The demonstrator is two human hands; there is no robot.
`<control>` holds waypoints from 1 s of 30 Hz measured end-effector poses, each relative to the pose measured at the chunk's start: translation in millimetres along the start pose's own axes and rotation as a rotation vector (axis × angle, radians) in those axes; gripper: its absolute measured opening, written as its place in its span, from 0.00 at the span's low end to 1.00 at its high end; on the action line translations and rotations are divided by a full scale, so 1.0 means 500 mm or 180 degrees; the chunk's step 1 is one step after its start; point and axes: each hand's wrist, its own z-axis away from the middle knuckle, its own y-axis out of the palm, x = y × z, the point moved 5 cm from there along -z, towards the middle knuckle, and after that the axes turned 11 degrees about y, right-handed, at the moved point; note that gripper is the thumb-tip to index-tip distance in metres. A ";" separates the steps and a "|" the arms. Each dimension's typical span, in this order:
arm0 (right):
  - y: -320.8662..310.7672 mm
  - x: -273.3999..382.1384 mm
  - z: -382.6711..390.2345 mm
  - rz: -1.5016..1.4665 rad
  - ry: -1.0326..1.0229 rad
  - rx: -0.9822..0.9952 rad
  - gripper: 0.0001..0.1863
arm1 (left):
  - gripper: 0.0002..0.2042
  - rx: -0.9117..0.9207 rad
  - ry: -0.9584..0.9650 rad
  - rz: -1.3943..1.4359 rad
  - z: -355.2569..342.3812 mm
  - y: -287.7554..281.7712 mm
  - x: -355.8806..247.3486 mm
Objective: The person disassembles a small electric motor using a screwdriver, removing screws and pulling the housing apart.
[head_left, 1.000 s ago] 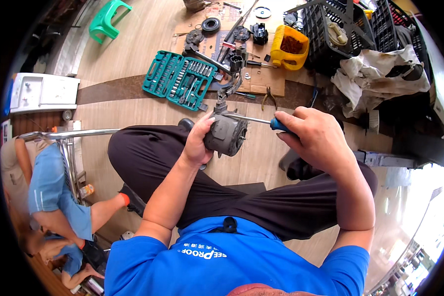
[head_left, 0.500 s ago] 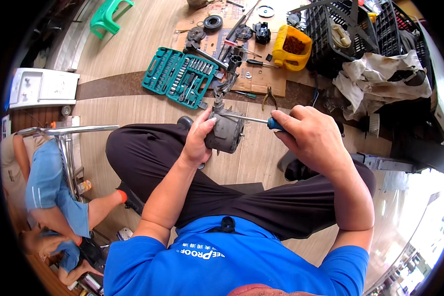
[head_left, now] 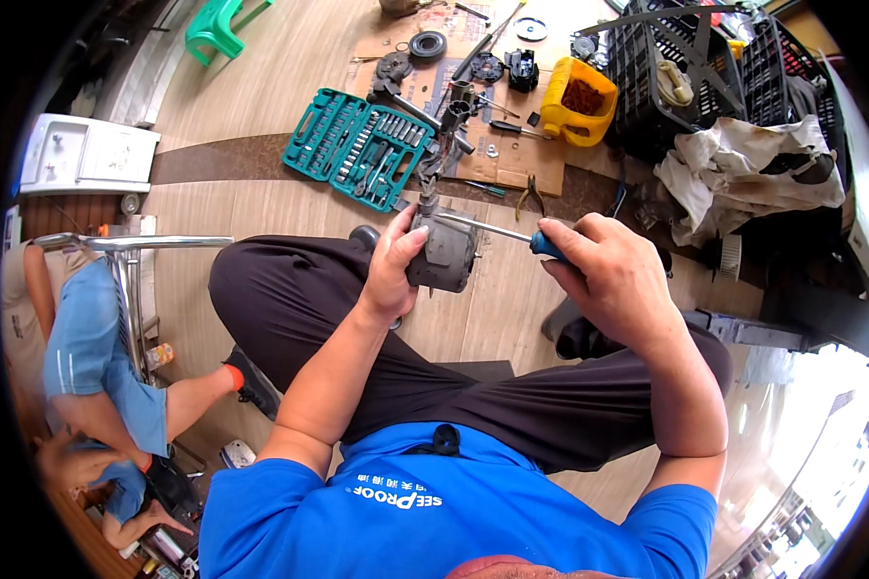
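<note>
Surroundings, floor level: stool, jug, crates, cloth, tubular rail, seated co-worker.
A green plastic stool [head_left: 212, 29] stood at upper left, well apart from a cut-open yellow jug [head_left: 556, 95] with reddish-brown contents [head_left: 582, 96]. Right of the jug were black lattice crates [head_left: 635, 114], a stained whitish cloth [head_left: 739, 159] draped just beside them. At left, a chrome rail [head_left: 169, 242] ran near a co-worker in blue shorts [head_left: 87, 333] and an orange sock [head_left: 235, 377].

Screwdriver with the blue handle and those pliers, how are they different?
The blue-handled screwdriver is in the right grip; the pliers lie unheld. The screwdriver has one handle and a straight shaft; the pliers have two handles, spread apart. Both are hand tools.
</note>
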 end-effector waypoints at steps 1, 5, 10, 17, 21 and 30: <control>0.001 -0.001 0.000 0.0012 0.0008 0.0022 0.21 | 0.32 0.0006 0.0008 0.0017 0.000 0.000 0.000; 0.006 -0.002 -0.002 0.0031 -0.0049 0.0032 0.20 | 0.32 0.0013 -0.0002 0.0006 0.002 -0.001 0.000; 0.008 -0.002 -0.001 0.0030 -0.0065 0.0084 0.20 | 0.31 0.0085 -0.0011 -0.0005 0.001 0.003 -0.001; 0.023 -0.006 0.004 0.0124 -0.0113 0.0000 0.20 | 0.29 0.0147 0.0002 -0.0046 0.002 0.005 -0.005; 0.061 -0.005 0.003 0.0013 -0.0068 0.0062 0.23 | 0.28 0.0109 -0.0017 0.0032 0.001 -0.002 -0.009; 0.125 0.012 0.016 -0.0755 0.0416 0.0304 0.20 | 0.30 -0.0221 0.0430 -0.0365 -0.008 -0.031 -0.016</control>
